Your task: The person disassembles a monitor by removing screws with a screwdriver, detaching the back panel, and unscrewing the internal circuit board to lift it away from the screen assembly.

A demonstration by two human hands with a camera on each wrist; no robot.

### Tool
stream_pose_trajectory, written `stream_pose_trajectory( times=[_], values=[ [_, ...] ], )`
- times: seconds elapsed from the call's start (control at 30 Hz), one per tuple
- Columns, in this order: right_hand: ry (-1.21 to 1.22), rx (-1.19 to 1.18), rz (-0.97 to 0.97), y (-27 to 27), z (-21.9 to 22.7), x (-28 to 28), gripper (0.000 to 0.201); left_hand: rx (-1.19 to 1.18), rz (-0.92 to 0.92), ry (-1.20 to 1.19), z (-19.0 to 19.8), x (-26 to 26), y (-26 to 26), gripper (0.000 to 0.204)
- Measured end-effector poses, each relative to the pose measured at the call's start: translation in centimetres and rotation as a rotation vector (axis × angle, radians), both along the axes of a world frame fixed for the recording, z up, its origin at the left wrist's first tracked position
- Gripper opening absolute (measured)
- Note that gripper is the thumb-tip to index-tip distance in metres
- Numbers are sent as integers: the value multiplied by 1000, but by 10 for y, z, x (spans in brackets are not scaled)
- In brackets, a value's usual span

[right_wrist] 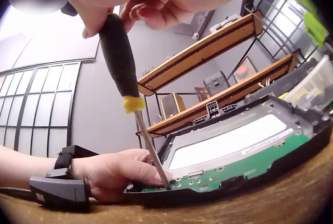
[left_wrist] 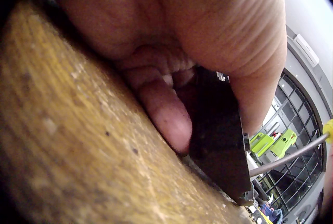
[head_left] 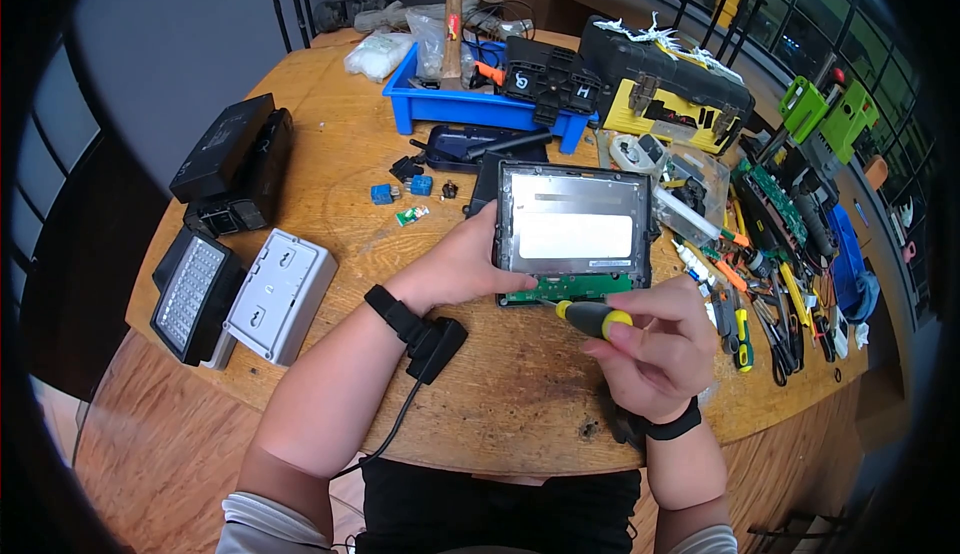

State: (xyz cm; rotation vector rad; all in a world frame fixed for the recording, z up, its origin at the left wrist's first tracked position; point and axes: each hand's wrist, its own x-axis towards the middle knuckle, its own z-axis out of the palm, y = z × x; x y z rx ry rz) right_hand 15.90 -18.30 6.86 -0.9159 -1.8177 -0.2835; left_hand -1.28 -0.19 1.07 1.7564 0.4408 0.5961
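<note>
A black-framed display panel (head_left: 522,182) with a silver metal back and a white label (head_left: 576,238) lies face down in front of me. Along its near edge runs a green circuit board (head_left: 600,284). My left hand (head_left: 462,262) grips the panel's left side, thumb on top by the board and fingers curled at the black casing (left_wrist: 216,135). With my right hand (head_left: 662,349) I pinch the end of a black and yellow screwdriver (right_wrist: 118,55). Its shaft slants down, and the tip meets the circuit board (right_wrist: 250,171) close to the left thumb.
Small blue connectors (head_left: 420,186) and a little green board (head_left: 411,216) lie beyond my left hand. White and black housings (head_left: 282,294) stand at the left. A blue tray (head_left: 440,109) and a toolbox (head_left: 670,84) are at the back; many tools (head_left: 790,299) crowd the right.
</note>
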Motion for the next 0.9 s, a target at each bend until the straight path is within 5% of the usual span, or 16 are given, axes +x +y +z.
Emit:
stream_pose_trajectory(
  times=[0.9],
  values=[
    [29, 24, -89, -1, -7, 5, 37, -25, 4, -8, 3, 0, -2, 94]
  ],
)
